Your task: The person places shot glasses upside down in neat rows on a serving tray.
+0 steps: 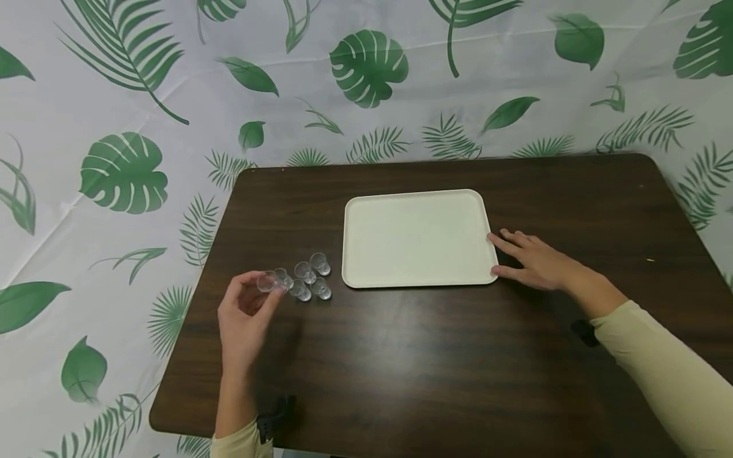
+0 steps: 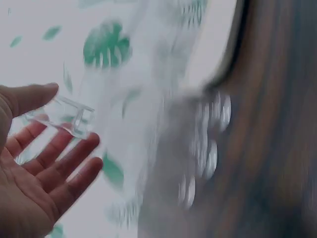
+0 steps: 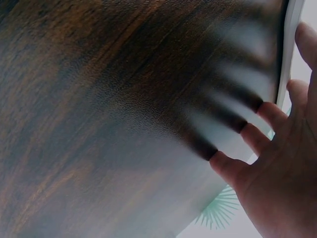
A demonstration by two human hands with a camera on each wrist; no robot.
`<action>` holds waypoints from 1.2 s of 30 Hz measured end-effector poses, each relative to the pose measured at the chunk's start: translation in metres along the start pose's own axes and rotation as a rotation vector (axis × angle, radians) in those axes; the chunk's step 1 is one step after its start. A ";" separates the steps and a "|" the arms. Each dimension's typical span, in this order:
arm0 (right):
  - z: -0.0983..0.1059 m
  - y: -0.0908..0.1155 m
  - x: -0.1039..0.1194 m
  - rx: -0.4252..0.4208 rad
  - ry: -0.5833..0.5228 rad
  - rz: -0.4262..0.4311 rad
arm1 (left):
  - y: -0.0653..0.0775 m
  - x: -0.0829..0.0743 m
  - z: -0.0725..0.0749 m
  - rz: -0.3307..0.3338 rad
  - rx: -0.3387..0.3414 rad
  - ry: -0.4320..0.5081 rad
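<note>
My left hand (image 1: 243, 312) pinches a small clear shot glass (image 2: 79, 119) between thumb and fingers, tilted on its side in the left wrist view. Just right of it, several more clear shot glasses (image 1: 305, 272) stand grouped on the table, blurred in the left wrist view. A cream rectangular tray (image 1: 420, 238) lies flat at the middle. At its right edge is my right hand (image 1: 532, 257), fingers spread, thumb and index fingertip touching the rim. In the right wrist view, the other fingertips (image 3: 230, 163) of that hand rest on the tabletop.
The dark wood-grain table (image 1: 401, 369) has rounded corners. Behind it and along its left side hangs a white cloth (image 1: 298, 95) printed with green leaves. A dark band (image 1: 275, 420) sits at the left wrist.
</note>
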State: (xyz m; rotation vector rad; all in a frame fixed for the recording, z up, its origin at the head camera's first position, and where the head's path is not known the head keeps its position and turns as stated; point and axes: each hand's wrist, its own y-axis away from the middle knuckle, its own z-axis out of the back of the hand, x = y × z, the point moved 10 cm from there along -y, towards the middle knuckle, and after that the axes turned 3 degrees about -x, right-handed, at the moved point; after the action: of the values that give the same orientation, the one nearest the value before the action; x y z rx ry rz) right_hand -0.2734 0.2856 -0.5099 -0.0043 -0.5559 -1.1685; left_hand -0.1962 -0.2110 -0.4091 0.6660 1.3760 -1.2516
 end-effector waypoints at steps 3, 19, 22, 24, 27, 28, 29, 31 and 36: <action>0.000 0.000 0.000 0.003 0.006 0.000 | 0.001 -0.020 -0.045 -0.092 0.125 0.053; 0.001 0.001 0.000 -0.047 -0.042 0.043 | 0.008 -0.038 -0.276 -0.427 0.745 -0.480; 0.001 0.001 0.000 -0.052 -0.047 0.049 | -0.001 -0.036 -0.300 -0.444 0.777 -0.580; 0.001 0.001 -0.001 -0.040 -0.046 0.034 | -0.007 -0.034 -0.316 -0.463 0.800 -0.648; 0.001 0.002 -0.003 -0.016 -0.040 0.007 | -0.017 -0.029 -0.342 -0.509 0.826 -0.764; 0.001 0.001 -0.004 -0.011 -0.040 0.000 | -0.020 -0.028 -0.350 -0.522 0.835 -0.802; 0.001 0.002 -0.004 -0.007 -0.042 -0.004 | -0.022 -0.026 -0.358 -0.535 0.843 -0.840; 0.001 0.002 -0.003 -0.005 -0.040 -0.004 | -0.027 -0.021 -0.373 -0.561 0.856 -0.918; 0.001 0.002 -0.002 -0.010 -0.045 -0.002 | -0.035 -0.012 -0.404 -0.629 0.870 -1.098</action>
State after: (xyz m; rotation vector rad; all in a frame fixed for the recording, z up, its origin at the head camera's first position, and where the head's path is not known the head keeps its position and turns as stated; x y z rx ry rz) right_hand -0.2722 0.2888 -0.5097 -0.0391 -0.5898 -1.1752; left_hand -0.3633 0.1558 -0.4541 -0.0224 0.0427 -2.2666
